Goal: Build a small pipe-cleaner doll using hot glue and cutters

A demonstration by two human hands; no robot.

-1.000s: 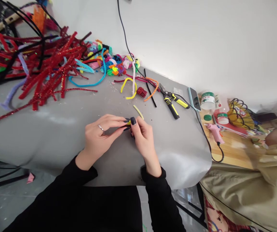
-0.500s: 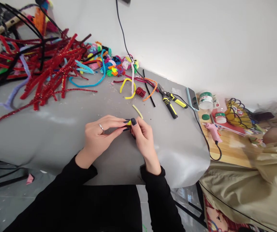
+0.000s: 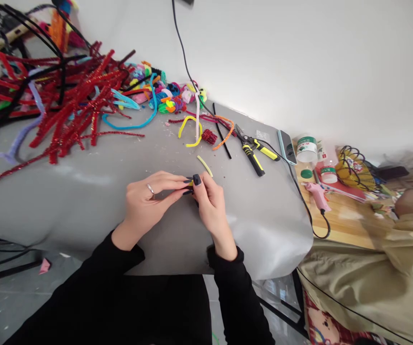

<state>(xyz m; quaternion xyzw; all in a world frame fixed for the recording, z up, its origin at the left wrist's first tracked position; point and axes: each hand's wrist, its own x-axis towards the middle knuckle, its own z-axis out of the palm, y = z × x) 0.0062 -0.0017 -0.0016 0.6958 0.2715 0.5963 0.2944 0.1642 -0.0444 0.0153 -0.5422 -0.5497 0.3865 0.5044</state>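
My left hand [image 3: 148,196], with a ring on one finger, pinches a small yellow piece [image 3: 191,183] that looks like pipe cleaner. Closed on the same piece from the other side is my right hand [image 3: 210,199], its thumb lying over the top. Fingers hide most of the piece. Just beyond my fingertips a short pale yellow pipe cleaner [image 3: 205,165] lies on the grey table cover [image 3: 94,206]. Farther back are a curved yellow pipe cleaner [image 3: 182,126], a small dark red coil [image 3: 209,137], an orange pipe cleaner [image 3: 230,132] and a straight black one [image 3: 223,134].
Yellow-and-black pliers [image 3: 253,160] lie right of centre, near a phone [image 3: 287,147]. A heap of red pipe cleaners [image 3: 80,105] spreads over the left. On the wooden table to the right are a pink glue gun [image 3: 318,195] and a white jar [image 3: 306,149]; a person's sleeve [image 3: 404,239] is beside it.
My right hand has shifted slightly left, its thumb now covering more of the yellow piece. My left hand stays nearly still.
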